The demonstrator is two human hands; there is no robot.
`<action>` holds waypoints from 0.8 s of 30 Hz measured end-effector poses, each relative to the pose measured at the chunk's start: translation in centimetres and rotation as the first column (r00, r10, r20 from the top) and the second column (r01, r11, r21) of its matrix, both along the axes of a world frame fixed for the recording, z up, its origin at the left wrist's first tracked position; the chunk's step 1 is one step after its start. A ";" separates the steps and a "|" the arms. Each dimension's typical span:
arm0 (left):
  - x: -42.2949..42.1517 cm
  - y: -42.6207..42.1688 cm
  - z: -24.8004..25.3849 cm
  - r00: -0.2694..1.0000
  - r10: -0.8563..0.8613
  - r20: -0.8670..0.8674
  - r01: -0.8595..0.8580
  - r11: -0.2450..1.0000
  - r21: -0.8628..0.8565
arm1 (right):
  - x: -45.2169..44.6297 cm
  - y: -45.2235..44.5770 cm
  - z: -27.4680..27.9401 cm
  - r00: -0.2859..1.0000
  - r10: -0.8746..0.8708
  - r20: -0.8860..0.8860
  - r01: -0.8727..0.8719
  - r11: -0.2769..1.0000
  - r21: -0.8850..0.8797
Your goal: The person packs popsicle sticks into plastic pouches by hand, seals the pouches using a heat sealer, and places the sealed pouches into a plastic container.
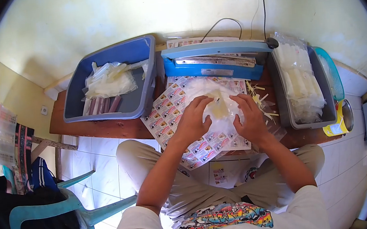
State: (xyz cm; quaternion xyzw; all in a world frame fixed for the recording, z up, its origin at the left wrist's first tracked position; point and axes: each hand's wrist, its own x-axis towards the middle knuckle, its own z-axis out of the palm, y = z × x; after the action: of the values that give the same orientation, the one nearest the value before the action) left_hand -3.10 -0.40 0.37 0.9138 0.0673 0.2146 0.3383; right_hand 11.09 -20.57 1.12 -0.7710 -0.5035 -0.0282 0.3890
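Observation:
A clear plastic bag (217,107) with something pale yellow in it lies on printed label sheets (172,111) in front of me. At its left side is my left hand (195,118), fingers apart and curved, the tips at the plastic. My right hand (248,116) is at the bag's right side, its fingers spread and bent toward the bag. Neither hand is closed round anything. Just behind the bag stands a blue heat sealer (214,68) with a long light-blue arm (219,48).
A blue-grey tub (116,115) with filled plastic packets is on the left. Another grey tub (312,125) of packets stands right, beside a yellow can (337,120) and a green basket (332,72). Yellowish strips (260,99) lie near my right hand. A green chair (46,209) is lower left.

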 end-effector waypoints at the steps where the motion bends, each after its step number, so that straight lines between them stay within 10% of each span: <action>1: -0.2 0.3 0.6 0.998 -0.043 0.045 0.046 0.997 -0.062 | -0.2 0.2 0.5 0.999 0.029 -0.044 -0.027 0.999 0.039; 13: -7.9 9.8 7.3 0.778 0.516 0.360 -0.510 0.852 -0.118 | -6.5 12.1 6.9 0.943 0.324 -0.073 -0.292 0.914 0.283; 24: -14.8 26.2 4.6 0.487 0.856 0.172 -0.867 0.498 -0.025 | -9.9 38.1 4.9 0.769 0.636 0.067 -0.630 0.735 0.251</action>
State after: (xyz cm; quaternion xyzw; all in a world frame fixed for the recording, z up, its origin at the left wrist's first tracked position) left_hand -17.86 25.84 4.98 0.7474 0.4804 0.4301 0.1602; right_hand 1.17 17.55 6.04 -0.4966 -0.7226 0.0490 0.4784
